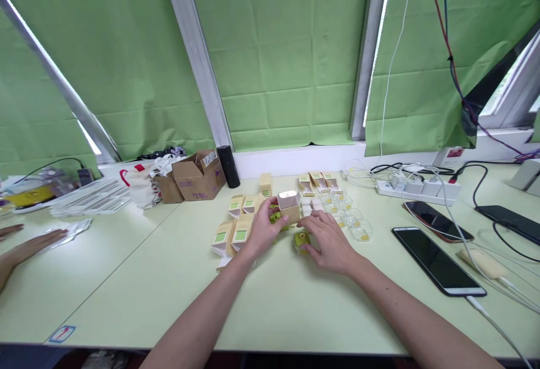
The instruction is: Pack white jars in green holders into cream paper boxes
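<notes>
My left hand (265,226) grips a small kraft cardboard box (289,211) with a white inside, its open top facing up. My right hand (328,241) is closed around a small green container (301,239) low over the table, thumb on the near side and fingers on the far side. Behind the left fingers, more green pieces (274,218) show in part. Left of that hand stand several open boxes with green labels (241,235). Beyond the right hand are several clear plastic cups (360,229) with yellow spots, and small white pieces (311,205).
More small boxes (318,182) stand at the back. A brown carton (199,178) and a black cylinder (228,166) are by the wall. Phones (439,259), cables and a power strip (417,189) lie to the right. Another person's hands (40,241) rest at the far left.
</notes>
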### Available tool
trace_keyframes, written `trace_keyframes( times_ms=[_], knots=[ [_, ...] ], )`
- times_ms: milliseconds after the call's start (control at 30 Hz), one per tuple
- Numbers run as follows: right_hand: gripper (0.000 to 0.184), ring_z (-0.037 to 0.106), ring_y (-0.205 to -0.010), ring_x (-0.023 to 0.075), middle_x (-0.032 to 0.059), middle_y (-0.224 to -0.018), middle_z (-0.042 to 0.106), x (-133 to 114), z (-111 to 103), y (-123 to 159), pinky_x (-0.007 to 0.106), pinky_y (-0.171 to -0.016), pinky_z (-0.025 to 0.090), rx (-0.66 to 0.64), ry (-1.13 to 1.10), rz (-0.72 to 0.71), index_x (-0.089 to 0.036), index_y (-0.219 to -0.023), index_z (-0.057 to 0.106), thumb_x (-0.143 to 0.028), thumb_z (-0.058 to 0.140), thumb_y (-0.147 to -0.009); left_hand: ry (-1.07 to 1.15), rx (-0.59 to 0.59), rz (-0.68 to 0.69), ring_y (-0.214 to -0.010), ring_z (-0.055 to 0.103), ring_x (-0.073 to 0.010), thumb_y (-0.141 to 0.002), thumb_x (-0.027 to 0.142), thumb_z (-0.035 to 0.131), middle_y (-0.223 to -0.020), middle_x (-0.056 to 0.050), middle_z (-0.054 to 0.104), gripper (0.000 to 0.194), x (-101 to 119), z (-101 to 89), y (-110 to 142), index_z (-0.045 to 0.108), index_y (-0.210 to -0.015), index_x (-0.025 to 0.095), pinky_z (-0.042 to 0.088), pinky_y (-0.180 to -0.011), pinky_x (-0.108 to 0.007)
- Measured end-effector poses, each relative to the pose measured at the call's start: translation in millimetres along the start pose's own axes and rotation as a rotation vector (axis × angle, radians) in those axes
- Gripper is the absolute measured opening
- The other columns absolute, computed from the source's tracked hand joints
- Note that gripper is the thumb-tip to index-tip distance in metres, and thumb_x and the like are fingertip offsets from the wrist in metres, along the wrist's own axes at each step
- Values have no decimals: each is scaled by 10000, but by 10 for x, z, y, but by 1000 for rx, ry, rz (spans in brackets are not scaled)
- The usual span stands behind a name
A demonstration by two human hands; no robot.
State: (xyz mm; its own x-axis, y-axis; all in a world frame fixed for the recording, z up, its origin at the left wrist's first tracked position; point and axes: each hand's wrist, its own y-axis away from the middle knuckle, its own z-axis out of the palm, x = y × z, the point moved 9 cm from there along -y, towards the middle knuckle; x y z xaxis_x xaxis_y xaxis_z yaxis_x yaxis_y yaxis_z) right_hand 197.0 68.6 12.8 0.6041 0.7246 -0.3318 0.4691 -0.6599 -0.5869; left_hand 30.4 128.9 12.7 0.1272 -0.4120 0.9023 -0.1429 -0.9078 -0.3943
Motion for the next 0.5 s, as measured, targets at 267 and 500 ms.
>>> trace_keyframes(
  times_ms=[267,500],
  knots=[
    [237,589,-1080,304,73,-981,765,101,60,-21,447,-945,397,-216,139,123,-219,-1046,714,-304,783,-836,-226,-94,10,-1155,668,-306,-801,316,806,-1229,-119,728,469,181,-56,8,660,-1226,182,507,-1057,-476],
    [253,601,-1086,286,66,-1000,774,144,25,-25,412,-925,369,-261,185,155,-213,-1056,716,-328,784,-841,-388,-166,-46,-1180,661,-323,-714,250,849,-1257,-120,741,539,175,-147,51,727,-1235,178,491,-1052,-452]
  ],
)
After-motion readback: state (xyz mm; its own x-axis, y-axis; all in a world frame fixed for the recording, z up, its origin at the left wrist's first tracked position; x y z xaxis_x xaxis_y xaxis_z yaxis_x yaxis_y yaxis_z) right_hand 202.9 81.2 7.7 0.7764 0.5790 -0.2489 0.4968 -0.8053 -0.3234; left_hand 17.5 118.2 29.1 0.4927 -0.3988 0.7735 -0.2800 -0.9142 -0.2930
